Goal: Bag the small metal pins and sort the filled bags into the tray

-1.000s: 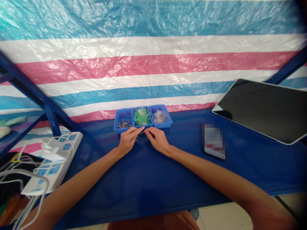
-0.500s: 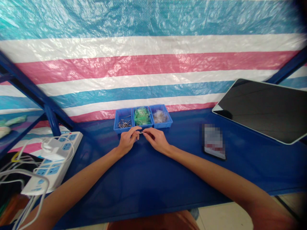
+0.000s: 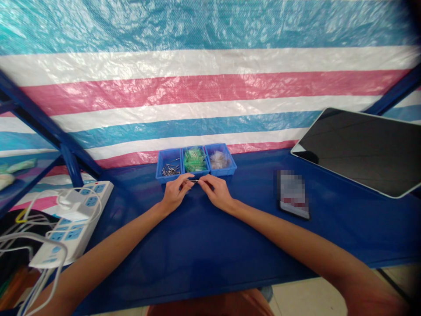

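Observation:
A small, slim metal piece (image 3: 195,181) bridges the gap between my fingertips, above the table just in front of the blue bins. My left hand (image 3: 174,194) is closed in a pinch on its left end. On the other end, the thumb and fingers of my right hand (image 3: 217,193) pinch it too. The piece is too small for its exact kind to show. Behind my left hand, loose metal pins (image 3: 171,170) lie in the left blue bin (image 3: 158,172). Green plastic packets (image 3: 195,159) fill the middle bin, and clear or whitish small pieces (image 3: 219,160) the right bin (image 3: 227,170).
A phone (image 3: 294,195), its screen blurred, lies on the blue table (image 3: 210,250) right of my hands. Behind it leans a dark-screened tablet or monitor (image 3: 365,151). At left, a white power strip (image 3: 95,206) carries tangled cables. Striped plastic sheeting (image 3: 210,87) hangs behind.
My right hand has shifted slightly right, away from the left, and a little more of the slim metal piece shows between the fingertips. Bins, phone and power strip have not moved.

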The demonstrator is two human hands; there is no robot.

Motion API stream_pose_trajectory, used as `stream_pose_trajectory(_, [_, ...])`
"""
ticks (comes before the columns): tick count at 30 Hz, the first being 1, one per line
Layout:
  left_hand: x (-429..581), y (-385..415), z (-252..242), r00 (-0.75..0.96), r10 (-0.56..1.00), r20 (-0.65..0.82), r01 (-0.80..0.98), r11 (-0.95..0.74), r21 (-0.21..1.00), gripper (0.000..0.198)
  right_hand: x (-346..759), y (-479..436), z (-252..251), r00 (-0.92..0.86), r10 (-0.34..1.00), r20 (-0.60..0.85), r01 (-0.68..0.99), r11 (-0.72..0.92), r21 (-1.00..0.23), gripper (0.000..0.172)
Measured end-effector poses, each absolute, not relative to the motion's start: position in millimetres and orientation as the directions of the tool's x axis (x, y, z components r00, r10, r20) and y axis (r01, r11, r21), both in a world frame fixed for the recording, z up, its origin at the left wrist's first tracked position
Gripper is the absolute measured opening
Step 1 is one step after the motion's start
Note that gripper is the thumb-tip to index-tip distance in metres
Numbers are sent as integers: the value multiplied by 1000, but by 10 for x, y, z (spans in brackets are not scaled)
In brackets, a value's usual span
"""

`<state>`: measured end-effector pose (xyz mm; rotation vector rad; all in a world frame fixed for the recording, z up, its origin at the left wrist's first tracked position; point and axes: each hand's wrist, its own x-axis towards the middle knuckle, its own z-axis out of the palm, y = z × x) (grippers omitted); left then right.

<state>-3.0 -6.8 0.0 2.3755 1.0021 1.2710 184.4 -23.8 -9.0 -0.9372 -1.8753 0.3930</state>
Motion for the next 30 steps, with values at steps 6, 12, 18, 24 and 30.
stream_pose_trajectory(6, [-2, -90, 55, 389, 646, 657, 515, -744, 427, 22, 1842, -232, -93, -219, 763, 608, 436, 634, -638, 28])
stream_pose_trajectory(12, [-8, -102, 70, 421, 651, 632, 512, -745, 427, 34, 1840, -252, -77, -276, 741, 612, 418, 666, -618, 23])
stream_pose_trajectory(18, [-27, -104, 75, 449, 652, 611, 489, -752, 443, 40, 1849, -247, -96, -309, 725, 616, 420, 685, -595, 25])
stream_pose_trajectory(24, [-28, -74, 55, 435, 616, 657, 428, -783, 451, 19, 1858, -243, -105, -300, 748, 593, 448, 659, -604, 34])
stream_pose_trajectory(30, [-25, -49, 49, 455, 579, 676, 395, -812, 430, 16, 1864, -235, -119, -306, 751, 586, 454, 656, -603, 37])
